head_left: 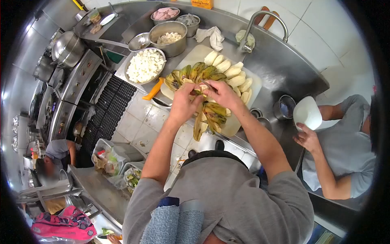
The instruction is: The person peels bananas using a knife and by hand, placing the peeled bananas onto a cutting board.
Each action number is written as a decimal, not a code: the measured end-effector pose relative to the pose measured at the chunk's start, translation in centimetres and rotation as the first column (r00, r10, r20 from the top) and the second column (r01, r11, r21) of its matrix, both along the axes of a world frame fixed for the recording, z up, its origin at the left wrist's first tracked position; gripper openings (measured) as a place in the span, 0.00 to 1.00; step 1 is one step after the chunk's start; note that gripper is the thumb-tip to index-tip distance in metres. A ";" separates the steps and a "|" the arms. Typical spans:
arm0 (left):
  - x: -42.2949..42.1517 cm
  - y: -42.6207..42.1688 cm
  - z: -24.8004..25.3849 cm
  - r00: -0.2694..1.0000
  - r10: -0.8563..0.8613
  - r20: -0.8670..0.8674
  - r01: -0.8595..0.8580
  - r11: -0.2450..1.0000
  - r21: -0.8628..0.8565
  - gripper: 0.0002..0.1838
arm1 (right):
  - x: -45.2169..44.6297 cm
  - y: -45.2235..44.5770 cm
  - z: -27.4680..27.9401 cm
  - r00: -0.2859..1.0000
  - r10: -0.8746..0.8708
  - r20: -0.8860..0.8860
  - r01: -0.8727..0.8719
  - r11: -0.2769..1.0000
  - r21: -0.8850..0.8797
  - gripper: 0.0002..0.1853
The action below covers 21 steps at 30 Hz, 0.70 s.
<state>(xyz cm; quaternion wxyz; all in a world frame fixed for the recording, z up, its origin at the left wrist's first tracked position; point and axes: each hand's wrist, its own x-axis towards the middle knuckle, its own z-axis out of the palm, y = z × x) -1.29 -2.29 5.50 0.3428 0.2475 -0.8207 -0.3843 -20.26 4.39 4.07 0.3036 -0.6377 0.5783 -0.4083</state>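
Both hands meet over a white cutting board (254, 91) at the counter's edge. My left hand (186, 101) has its fingers closed at a partly peeled plantain, and my right hand (221, 95) is closed beside it; what its fingers hold is too small to make out. Green-brown plantain peels (198, 72) lie beyond the hands, and more peels (214, 114) sit just below them, some hanging over the edge. Pale peeled plantains (233, 71) are lined up on the board's right side. An orange-handled knife (153, 89) rests at the board's left.
A bowl of white cubes (145, 66) and a metal pot (167, 38) stand at upper left. A faucet (266, 13) rises over the sink. At right, a person (341, 150) holds a white bowl (307, 114). Another person (59, 152) is at far left, near bagged bins (111, 156).
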 end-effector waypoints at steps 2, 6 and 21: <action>0.1 0.3 0.2 1.000 0.006 0.014 -0.007 0.999 0.044 0.14 | 0.2 0.0 0.2 0.999 0.044 0.027 -0.040 0.992 -0.124 0.17; 0.3 0.9 0.4 1.000 0.008 0.025 -0.008 1.000 0.005 0.13 | -0.3 0.1 1.4 0.995 0.099 -0.031 -0.101 0.990 -0.094 0.17; 2.0 0.5 -0.9 0.998 -0.048 0.039 0.057 0.961 -0.270 0.12 | 2.0 -1.1 -0.2 0.996 -0.088 -0.028 0.078 0.966 -0.248 0.16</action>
